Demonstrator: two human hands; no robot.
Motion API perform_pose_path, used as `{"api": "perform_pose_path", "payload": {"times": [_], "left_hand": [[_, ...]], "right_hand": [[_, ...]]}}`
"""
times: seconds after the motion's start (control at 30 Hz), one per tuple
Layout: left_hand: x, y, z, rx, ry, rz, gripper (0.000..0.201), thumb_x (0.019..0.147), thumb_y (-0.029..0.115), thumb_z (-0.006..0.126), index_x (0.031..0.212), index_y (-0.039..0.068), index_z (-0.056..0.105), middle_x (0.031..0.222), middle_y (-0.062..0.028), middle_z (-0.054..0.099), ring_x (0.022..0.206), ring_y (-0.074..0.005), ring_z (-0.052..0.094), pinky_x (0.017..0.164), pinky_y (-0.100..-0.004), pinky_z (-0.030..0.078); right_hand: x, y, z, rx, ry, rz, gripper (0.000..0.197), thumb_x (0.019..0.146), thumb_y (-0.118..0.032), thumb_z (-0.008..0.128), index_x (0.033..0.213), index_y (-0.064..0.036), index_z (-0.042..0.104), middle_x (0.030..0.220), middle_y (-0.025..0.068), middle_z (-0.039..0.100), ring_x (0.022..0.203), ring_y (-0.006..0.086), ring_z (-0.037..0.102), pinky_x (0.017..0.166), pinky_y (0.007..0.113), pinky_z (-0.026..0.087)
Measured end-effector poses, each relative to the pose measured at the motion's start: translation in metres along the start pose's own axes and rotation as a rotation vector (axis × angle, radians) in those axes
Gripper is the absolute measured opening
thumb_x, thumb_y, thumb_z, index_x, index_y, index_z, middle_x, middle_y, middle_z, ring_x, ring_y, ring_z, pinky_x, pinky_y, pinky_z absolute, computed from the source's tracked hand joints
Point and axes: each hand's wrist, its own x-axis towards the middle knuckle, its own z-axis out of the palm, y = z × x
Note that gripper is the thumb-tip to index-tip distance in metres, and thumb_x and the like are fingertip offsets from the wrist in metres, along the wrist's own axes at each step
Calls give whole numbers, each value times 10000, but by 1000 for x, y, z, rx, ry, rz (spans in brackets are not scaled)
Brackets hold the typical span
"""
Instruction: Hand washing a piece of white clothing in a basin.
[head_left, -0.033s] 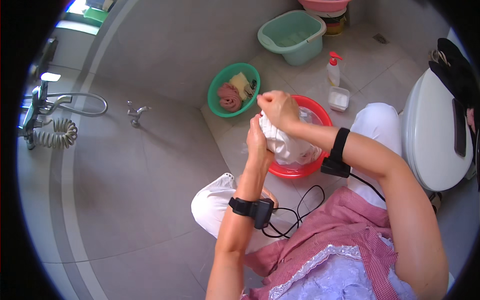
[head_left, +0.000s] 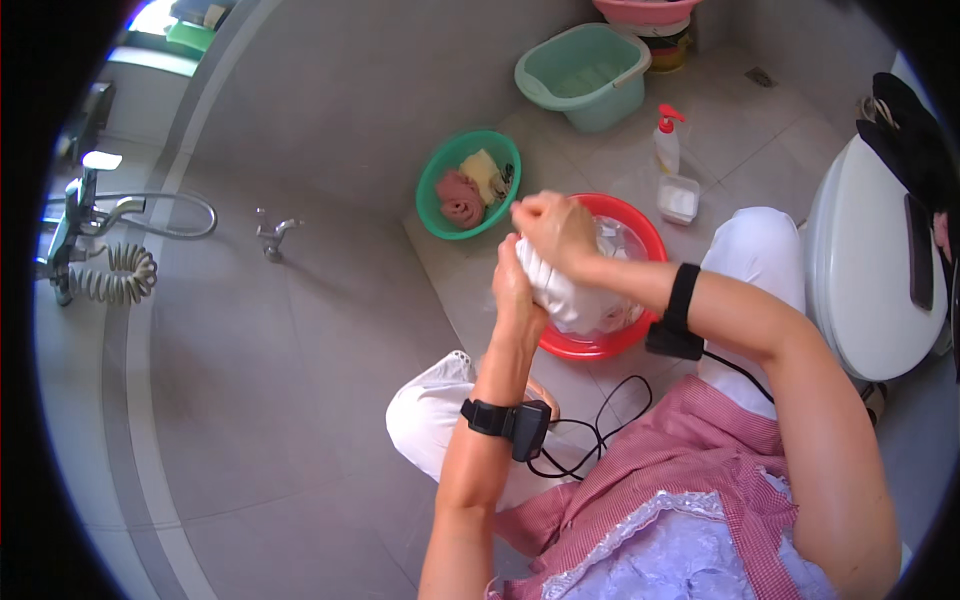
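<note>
A white wet-looking cloth is bunched between my hands, and its lower part hangs into a red basin on the floor. My left hand grips the near left side of the bunch. Just above it, my right hand is closed in a fist on the cloth's upper end, knuckles up. Water and more pale fabric show in the basin beneath my right wrist. The cloth inside my fingers is mostly hidden.
A green bowl with pink and cream cloths stands beyond my hands. Farther back are a pale green tub, a pump bottle and a white soap box. The toilet is at right, a wall tap at left. Black cables trail from my wristbands.
My right hand has come down slightly toward my left hand. Both hands keep their grip on the white cloth, and the view has shifted a little.
</note>
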Motion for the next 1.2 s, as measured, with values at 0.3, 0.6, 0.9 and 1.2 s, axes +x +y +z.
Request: {"api": "perform_pose_path", "payload": {"times": [0.3, 0.6, 0.9, 1.2], "left_hand": [[-19, -4, 8, -241, -162, -75, 290, 984, 392, 490, 1056, 128, 587, 853, 1, 611, 787, -148, 595, 715, -339, 492], [43, 12, -99, -508, -1051, -277, 311, 989, 421, 460, 1007, 131, 569, 844, -27, 606, 762, -185, 622, 686, -331, 529], [-21, 1, -18, -127, -146, 38, 327, 1006, 395, 445, 1111, 108, 561, 999, -24, 609, 924, -151, 604, 817, -317, 508], [-35, -6, 2, -297, -239, -147, 358, 995, 350, 472, 1288, 145, 497, 1169, -42, 587, 1078, -177, 576, 923, -326, 470]], "right_hand": [[-5, 5, -1, -46, -18, -167, 307, 854, -320, 613, 689, -65, 662, 759, 167, 639, 723, 376, 634, 643, 457, 498], [-81, -43, 14, 116, -179, -232, 407, 896, -378, 571, 678, -43, 648, 741, 172, 632, 663, 370, 618, 596, 449, 473], [-42, -26, 8, 70, -23, -191, 369, 854, -328, 609, 603, -59, 637, 717, 118, 628, 649, 347, 619, 641, 435, 499], [-3, -13, -6, 6, 67, -127, 297, 823, -287, 634, 623, -67, 636, 756, 119, 651, 662, 338, 624, 613, 428, 499]]}}
